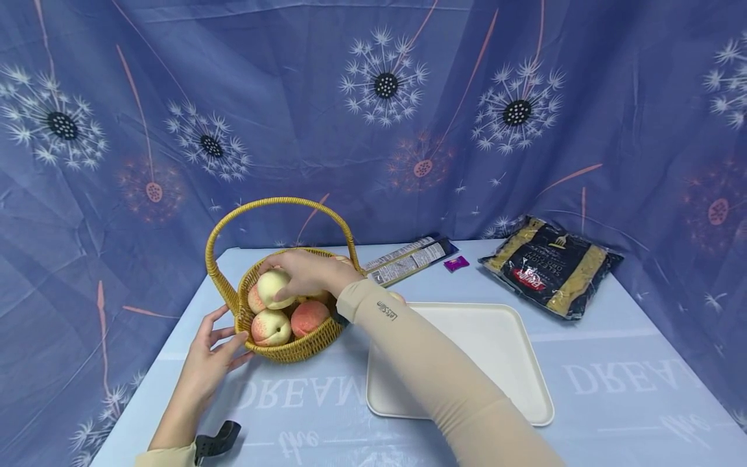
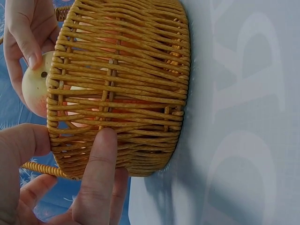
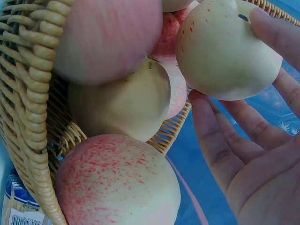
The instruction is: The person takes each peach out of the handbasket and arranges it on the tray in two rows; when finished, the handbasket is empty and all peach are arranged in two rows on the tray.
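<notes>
Wicker basket [image 1: 292,350] half hides peaches; right fingers [image 1: 292,275] grasp one peach [image 1: 273,288], left fingers [image 1: 224,340] released.

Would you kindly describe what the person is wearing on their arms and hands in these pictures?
Both hands are bare. The right arm wears a snug beige sleeve ending at the wrist, with small dark lettering printed near the cuff. The left arm shows a beige cuff at the bottom edge, with a black clip-like mount beside it. No rings or watch are visible.

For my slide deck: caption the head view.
Right hand grips a peach in the wicker basket; left hand steadies it.
</notes>
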`<action>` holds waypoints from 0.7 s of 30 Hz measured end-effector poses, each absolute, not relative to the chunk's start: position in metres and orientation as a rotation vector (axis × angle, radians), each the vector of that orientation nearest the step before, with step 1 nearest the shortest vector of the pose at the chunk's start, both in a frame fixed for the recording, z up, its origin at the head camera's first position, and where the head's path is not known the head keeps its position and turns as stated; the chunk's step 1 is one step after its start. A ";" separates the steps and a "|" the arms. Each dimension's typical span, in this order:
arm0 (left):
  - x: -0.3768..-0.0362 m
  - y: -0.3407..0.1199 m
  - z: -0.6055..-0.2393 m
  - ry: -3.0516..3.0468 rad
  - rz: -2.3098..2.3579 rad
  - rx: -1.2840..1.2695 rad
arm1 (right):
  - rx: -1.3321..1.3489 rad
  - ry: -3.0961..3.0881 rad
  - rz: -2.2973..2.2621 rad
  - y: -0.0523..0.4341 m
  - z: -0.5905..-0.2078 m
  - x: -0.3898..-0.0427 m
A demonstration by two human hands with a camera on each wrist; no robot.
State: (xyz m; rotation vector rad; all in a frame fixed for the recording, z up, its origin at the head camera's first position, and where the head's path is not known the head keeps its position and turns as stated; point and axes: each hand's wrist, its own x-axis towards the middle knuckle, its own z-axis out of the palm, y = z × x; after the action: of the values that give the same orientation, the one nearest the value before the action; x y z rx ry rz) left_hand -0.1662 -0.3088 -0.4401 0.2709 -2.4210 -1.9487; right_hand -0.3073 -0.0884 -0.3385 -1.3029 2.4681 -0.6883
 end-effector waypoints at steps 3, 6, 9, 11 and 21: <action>-0.166 -0.309 -0.441 -2.415 -1.951 0.266 | -1.299 2.473 -0.679 -0.086 -0.336 -0.306; -0.166 -0.309 -0.441 -2.413 -1.949 0.264 | -1.290 2.492 -0.658 -0.084 -0.334 -0.305; -0.166 -0.309 -0.441 -2.410 -1.951 0.266 | -1.257 2.506 -0.667 -0.081 -0.330 -0.303; -0.166 -0.309 -0.441 -2.412 -1.949 0.264 | -1.223 2.480 -0.722 -0.079 -0.327 -0.302; -0.165 -0.310 -0.443 -2.426 -1.938 0.288 | -1.297 2.463 -0.773 -0.059 -0.311 -0.303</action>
State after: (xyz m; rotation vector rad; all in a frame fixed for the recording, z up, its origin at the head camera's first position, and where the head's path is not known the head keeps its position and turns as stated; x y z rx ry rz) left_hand -0.1647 -0.3098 -0.4429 0.2875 -2.4264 -1.9376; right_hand -0.3032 -0.0593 -0.3106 -1.2967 2.4628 -0.7732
